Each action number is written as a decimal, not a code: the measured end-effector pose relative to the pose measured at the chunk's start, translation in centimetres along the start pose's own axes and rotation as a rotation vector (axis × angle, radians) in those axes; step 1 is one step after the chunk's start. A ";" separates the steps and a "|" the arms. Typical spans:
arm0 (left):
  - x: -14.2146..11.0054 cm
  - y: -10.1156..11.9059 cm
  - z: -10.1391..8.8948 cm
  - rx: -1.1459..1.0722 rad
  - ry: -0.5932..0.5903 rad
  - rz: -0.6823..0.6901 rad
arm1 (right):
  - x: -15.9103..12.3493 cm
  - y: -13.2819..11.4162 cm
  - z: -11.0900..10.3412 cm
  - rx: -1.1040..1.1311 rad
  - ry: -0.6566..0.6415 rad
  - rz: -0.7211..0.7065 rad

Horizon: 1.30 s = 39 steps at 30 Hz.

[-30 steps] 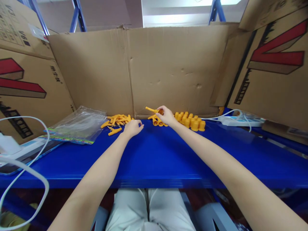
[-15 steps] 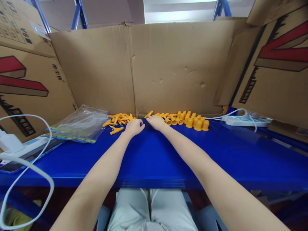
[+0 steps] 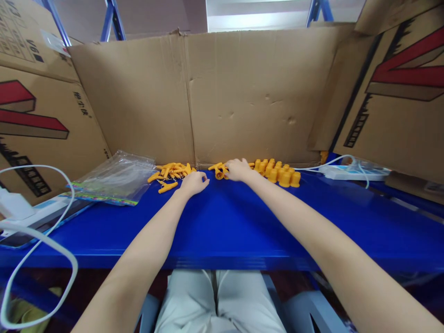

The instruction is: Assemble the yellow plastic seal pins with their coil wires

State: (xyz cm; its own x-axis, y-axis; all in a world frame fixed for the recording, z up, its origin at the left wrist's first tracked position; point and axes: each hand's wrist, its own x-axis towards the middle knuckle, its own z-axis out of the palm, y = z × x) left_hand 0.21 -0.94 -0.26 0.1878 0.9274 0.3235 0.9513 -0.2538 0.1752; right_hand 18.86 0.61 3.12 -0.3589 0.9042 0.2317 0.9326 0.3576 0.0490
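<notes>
My left hand (image 3: 194, 183) rests on the blue table with its fingers curled in; anything inside them is hidden. Just left of it lies a pile of orange T-shaped plastic handles (image 3: 172, 170), some with small dark chains. My right hand (image 3: 238, 170) is over a row of orange pieces against the cardboard, its fingers apart and pointing down. It covers part of that row. By its fingertips an orange cup (image 3: 219, 175) lies on its side, open end toward me, with an orange handle (image 3: 215, 165) behind it. Several upside-down orange cups (image 3: 285, 178) stand in rows to the right.
Clear plastic bags (image 3: 116, 178) lie at the left. A power strip with a charger (image 3: 15, 203) and white cable (image 3: 71, 259) sits at the left edge, another power strip (image 3: 354, 173) at the right. Cardboard walls (image 3: 243, 92) enclose the back and sides of the blue table (image 3: 225, 226).
My right hand has moved right along the row, uncovering an orange cup and handle beside it. My left hand has stayed in place.
</notes>
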 end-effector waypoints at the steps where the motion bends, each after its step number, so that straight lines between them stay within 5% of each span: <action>1: 0.0 0.0 0.0 0.002 -0.002 0.003 | -0.5 0.8 -0.7 0.004 -0.029 0.069; 6: 0.1 -0.1 0.2 0.006 -0.005 0.014 | -3.6 5.7 -1.5 -0.016 -0.135 0.397; 15: 0.3 -0.5 0.2 -0.011 -0.001 0.033 | -5.4 11.1 0.6 -0.065 0.063 0.677; 39: 0.1 0.1 -0.2 -0.032 -0.018 0.007 | -5.1 10.5 1.1 -0.176 0.100 0.570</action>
State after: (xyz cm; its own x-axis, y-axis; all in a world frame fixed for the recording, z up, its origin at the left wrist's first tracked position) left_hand 0.24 -0.96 -0.07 0.1993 0.9304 0.3077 0.9417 -0.2687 0.2025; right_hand 30.48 0.04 1.36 0.1969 0.9123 0.3591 0.9722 -0.2289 0.0485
